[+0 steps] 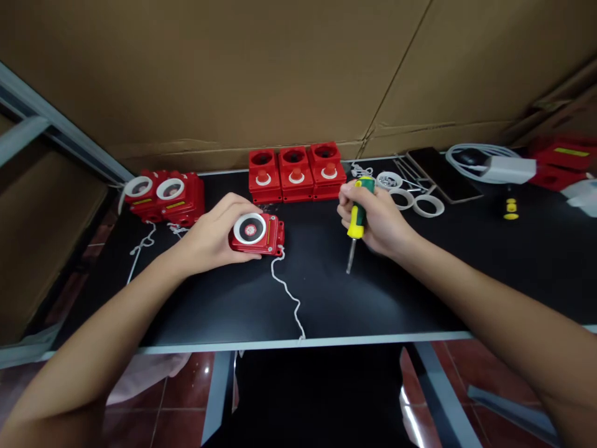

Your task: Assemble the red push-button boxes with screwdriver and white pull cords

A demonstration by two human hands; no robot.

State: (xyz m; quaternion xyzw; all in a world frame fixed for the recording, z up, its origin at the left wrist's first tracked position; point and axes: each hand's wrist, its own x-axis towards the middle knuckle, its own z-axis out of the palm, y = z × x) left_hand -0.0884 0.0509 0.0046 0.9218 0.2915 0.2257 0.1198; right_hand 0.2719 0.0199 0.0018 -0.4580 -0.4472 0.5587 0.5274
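Note:
My left hand [217,233] grips a red box [270,233] from its left side, fingers along the far edge and thumb along the near edge. The box carries a white ring [250,229] around a dark round face, with screws at its right end. From its right corner a white string [290,295] trails to the table's front edge. Closed around the green and yellow handle of a screwdriver [357,214] is my right hand [380,218]. The screwdriver's metal tip points down and stands apart from the box.
Three red housings [296,174] stand in a row at the back. Two ringed red boxes [170,196] with strings sit at the left. Toward the right lie loose white rings [428,206], metal rods [410,174], a dark flat device [443,174], a white adapter [508,169] and a yellow-black object [511,209].

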